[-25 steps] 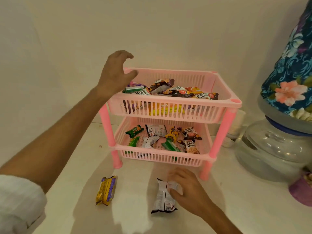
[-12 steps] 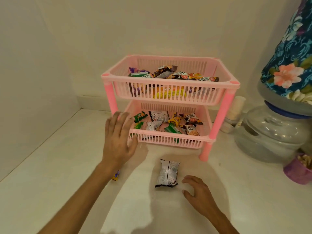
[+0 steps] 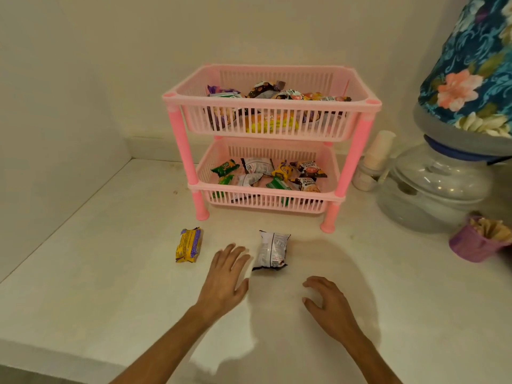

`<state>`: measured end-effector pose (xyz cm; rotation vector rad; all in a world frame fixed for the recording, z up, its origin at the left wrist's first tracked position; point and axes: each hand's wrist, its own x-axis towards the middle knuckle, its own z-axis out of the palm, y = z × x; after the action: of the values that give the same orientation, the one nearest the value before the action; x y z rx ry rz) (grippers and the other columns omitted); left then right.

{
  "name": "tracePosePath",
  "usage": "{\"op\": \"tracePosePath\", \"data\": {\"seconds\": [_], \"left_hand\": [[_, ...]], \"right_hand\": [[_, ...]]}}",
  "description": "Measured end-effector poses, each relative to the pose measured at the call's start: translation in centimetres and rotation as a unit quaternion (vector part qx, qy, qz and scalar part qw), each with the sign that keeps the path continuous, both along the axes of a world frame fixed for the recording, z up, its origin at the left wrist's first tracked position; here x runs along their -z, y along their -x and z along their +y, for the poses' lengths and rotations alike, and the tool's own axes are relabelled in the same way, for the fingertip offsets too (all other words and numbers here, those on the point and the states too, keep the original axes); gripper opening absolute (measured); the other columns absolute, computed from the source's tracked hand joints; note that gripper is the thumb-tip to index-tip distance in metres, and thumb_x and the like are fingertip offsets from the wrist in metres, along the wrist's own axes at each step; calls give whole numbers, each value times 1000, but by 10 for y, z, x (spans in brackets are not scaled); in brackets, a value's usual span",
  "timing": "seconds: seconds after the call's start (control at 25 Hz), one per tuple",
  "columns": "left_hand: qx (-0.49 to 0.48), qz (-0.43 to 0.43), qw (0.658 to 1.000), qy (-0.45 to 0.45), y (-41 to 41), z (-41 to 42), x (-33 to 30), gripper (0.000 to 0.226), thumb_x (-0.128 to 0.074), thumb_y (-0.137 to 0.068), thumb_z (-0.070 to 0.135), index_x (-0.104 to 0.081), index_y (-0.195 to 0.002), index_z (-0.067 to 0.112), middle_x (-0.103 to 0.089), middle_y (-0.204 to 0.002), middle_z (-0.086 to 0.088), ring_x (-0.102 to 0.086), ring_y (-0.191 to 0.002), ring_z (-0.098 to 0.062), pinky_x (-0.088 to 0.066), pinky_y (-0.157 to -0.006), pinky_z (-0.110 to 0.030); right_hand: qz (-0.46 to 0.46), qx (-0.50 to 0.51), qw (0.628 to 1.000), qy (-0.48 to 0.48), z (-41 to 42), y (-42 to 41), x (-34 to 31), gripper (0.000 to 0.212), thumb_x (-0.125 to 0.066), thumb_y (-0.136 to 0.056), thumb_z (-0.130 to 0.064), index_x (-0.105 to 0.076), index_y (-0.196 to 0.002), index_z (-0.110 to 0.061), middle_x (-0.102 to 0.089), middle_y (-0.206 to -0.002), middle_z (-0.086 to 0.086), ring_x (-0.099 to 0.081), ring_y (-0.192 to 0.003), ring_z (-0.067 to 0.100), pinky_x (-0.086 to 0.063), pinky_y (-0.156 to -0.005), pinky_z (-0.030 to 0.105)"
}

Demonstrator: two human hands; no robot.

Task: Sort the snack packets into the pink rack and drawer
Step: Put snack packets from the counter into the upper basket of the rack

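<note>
A two-tier pink rack (image 3: 357, 151) stands against the back wall, both baskets holding several snack packets. On the white counter in front lie a yellow-and-purple packet (image 3: 188, 245) and a white packet (image 3: 272, 250) with dark print. My left hand (image 3: 225, 278) hovers flat with fingers spread, between the two packets and just left of the white one, holding nothing. My right hand (image 3: 325, 302) is lower right of the white packet, fingers curled and apart, empty.
A clear water dispenser base (image 3: 432, 187) with a floral-covered bottle (image 3: 471, 73) stands at the right. A stack of paper cups (image 3: 378, 151) sits beside the rack. A purple cup (image 3: 471, 242) with sticks is at the far right. A wall closes the left side.
My left hand came down from the rack's top basket to the counter beside the white packet. My right hand let go of the white packet and drew back. The view pulled away from the rack.
</note>
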<state>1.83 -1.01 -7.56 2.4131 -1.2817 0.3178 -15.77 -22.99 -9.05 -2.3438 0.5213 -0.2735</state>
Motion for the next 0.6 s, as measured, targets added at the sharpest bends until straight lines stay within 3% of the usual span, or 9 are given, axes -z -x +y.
{"op": "tracePosePath", "data": {"seconds": [0.32, 0.44, 0.6], "left_hand": [[7, 89, 996, 4, 46, 8, 32, 48, -53, -79, 38, -52, -123, 18, -55, -132, -6, -37, -130, -24, -37, -105, -37], [5, 119, 993, -27, 70, 13, 40, 51, -47, -82, 44, -52, -126, 19, -51, -139, -4, -30, -135, -22, -30, -107, -37], [1, 160, 983, -91, 89, 31, 44, 62, -36, -83, 52, -48, -133, 18, -39, -149, -4, -27, -142, -28, -21, -114, -43]], "right_hand": [[1, 72, 993, -93, 27, 70, -10, 27, -71, -82, -21, -63, -102, -37, -64, -101, -29, -58, -97, -7, -43, -81, 14], [-15, 125, 984, -127, 38, 99, -14, 25, -72, -80, -15, -67, -96, -34, -65, -97, -30, -62, -90, -3, -46, -78, 15], [3, 194, 971, -142, 56, 133, -16, 20, -69, -82, -13, -69, -80, -33, -69, -78, -22, -64, -72, 1, -50, -70, 21]]}}
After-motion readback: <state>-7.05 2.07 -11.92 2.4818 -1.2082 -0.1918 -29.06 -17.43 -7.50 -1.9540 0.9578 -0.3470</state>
